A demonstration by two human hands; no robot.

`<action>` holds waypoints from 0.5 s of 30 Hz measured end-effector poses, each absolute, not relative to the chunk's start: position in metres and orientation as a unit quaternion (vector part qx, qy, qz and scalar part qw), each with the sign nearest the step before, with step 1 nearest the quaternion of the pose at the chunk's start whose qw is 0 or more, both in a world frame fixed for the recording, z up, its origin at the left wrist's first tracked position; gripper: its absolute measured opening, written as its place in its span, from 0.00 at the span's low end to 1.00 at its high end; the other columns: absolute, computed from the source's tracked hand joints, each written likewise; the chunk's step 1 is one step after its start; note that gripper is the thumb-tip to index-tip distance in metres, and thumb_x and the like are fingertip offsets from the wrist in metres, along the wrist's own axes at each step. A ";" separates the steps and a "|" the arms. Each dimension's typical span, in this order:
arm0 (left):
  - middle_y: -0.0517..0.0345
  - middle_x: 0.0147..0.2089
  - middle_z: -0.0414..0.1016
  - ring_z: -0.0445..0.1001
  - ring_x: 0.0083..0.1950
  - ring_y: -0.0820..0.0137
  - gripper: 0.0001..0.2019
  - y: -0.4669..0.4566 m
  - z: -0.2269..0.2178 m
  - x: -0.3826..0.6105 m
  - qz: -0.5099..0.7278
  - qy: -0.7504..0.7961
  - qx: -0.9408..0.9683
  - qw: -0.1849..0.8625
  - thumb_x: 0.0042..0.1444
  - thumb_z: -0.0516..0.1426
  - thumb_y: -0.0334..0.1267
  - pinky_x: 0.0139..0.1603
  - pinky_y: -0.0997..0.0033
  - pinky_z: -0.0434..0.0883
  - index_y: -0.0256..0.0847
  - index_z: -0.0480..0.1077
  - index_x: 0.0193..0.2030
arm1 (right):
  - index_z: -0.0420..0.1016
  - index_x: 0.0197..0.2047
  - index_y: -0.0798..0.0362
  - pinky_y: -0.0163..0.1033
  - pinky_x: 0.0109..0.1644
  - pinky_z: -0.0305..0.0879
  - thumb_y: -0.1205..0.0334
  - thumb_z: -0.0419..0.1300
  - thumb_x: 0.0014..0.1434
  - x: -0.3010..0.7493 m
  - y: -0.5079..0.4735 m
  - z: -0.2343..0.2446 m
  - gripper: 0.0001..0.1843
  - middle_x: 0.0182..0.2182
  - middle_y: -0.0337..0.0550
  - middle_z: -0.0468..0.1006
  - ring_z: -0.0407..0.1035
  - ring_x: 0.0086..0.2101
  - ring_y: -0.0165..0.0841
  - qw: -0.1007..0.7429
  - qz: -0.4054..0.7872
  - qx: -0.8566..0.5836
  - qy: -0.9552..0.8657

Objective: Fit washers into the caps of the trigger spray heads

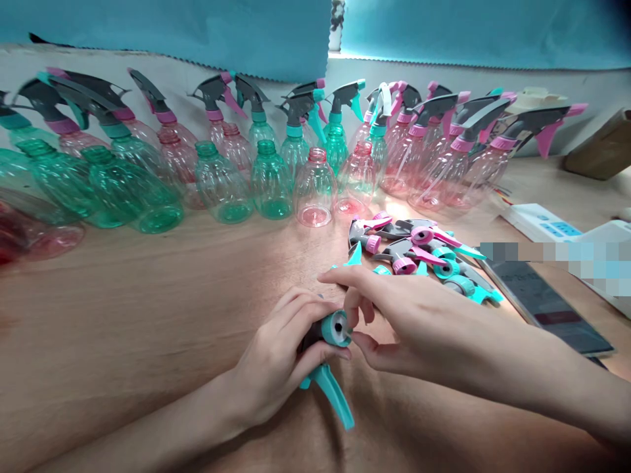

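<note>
A trigger spray head (333, 393), teal and dark grey, lies in my left hand (276, 348), whose fingers and thumb are wrapped round it. Its teal collar (337, 328) faces right, showing a white inside with a dark hole, while the teal trigger points down. Just right of this collar is my right hand (394, 315), with the index finger stretched out and the thumb apart from the bent fingers. The thumb tip is close to the rim; whether it touches cannot be made out. I see nothing held in the right hand.
Behind my hands lies a pile of loose spray heads (404, 249), pink and teal. Open green bottles (273, 190) and pink bottles (315, 190) stand further back, before bottles fitted with spray heads (296, 125). A phone (547, 302) and a white device (542, 220) are at right.
</note>
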State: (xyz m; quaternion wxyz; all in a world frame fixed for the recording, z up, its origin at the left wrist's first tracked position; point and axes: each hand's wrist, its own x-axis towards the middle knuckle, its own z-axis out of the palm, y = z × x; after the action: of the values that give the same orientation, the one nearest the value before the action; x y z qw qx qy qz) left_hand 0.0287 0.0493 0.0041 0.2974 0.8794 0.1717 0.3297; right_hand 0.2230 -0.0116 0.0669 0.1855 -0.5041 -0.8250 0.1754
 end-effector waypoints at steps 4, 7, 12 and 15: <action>0.55 0.41 0.73 0.70 0.44 0.66 0.09 0.050 0.003 0.029 0.333 0.183 0.874 0.303 0.60 0.58 0.39 0.44 0.67 0.70 0.40 0.67 0.45 | 0.56 0.60 0.50 0.33 0.33 0.60 0.71 0.53 0.55 0.222 -0.012 0.066 0.28 0.37 0.38 0.77 0.72 0.34 0.31 0.198 0.172 -0.506 -0.822; 0.55 0.41 0.72 0.70 0.44 0.66 0.09 0.049 0.003 0.028 0.328 0.187 0.874 0.307 0.60 0.58 0.38 0.44 0.68 0.70 0.40 0.67 0.46 | 0.53 0.62 0.50 0.33 0.36 0.61 0.69 0.55 0.56 0.223 -0.012 0.064 0.31 0.39 0.38 0.77 0.72 0.37 0.30 0.207 0.161 -0.501 -0.825; 0.56 0.42 0.71 0.69 0.44 0.67 0.09 0.049 0.003 0.027 0.324 0.184 0.875 0.309 0.60 0.58 0.37 0.45 0.68 0.68 0.40 0.66 0.46 | 0.51 0.64 0.50 0.31 0.39 0.62 0.69 0.55 0.56 0.225 -0.013 0.063 0.33 0.40 0.36 0.76 0.71 0.38 0.29 0.209 0.166 -0.500 -0.824; 0.56 0.43 0.71 0.68 0.45 0.68 0.11 0.049 0.002 0.027 0.326 0.173 0.879 0.302 0.60 0.58 0.37 0.46 0.69 0.68 0.39 0.65 0.48 | 0.51 0.64 0.50 0.31 0.40 0.63 0.69 0.55 0.55 0.225 -0.015 0.064 0.34 0.40 0.36 0.76 0.70 0.39 0.29 0.214 0.166 -0.503 -0.820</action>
State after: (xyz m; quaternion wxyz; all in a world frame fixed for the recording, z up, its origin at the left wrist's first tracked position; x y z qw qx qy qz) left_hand 0.0268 0.0485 0.0020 0.3019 0.8789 0.1727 0.3264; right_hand 0.2251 -0.0145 0.0638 0.2144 -0.5033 -0.8205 0.1658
